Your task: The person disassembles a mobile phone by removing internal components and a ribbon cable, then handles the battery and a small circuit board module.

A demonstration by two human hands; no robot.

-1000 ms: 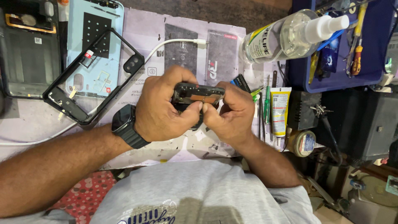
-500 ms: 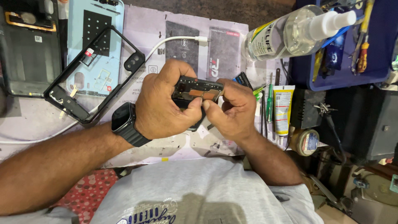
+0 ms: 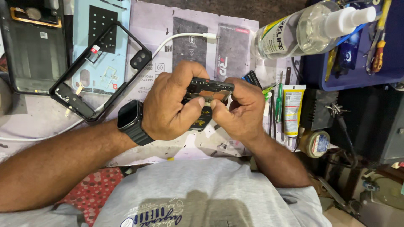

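Observation:
My left hand (image 3: 170, 105) and my right hand (image 3: 240, 110) both grip a small black phone circuit board (image 3: 209, 89) with copper patches, held above the work mat (image 3: 164, 38). Thumbs of both hands press near the board's lower edge. A dark flex piece (image 3: 201, 122) hangs below the board between my hands. A black smartwatch (image 3: 129, 118) sits on my left wrist.
A black phone frame (image 3: 75, 103) lies tilted over a light blue back cover (image 3: 101, 25) at the left, next to a dark phone back (image 3: 29, 46). A white cable (image 3: 185, 37), clear spray bottle (image 3: 311, 25), blue tool tray (image 3: 357, 63), glue tube (image 3: 292, 107) and tape roll (image 3: 314, 143) are around.
My hands keep hold of the board with only slight finger shifts. The view has moved a little, nothing else has changed.

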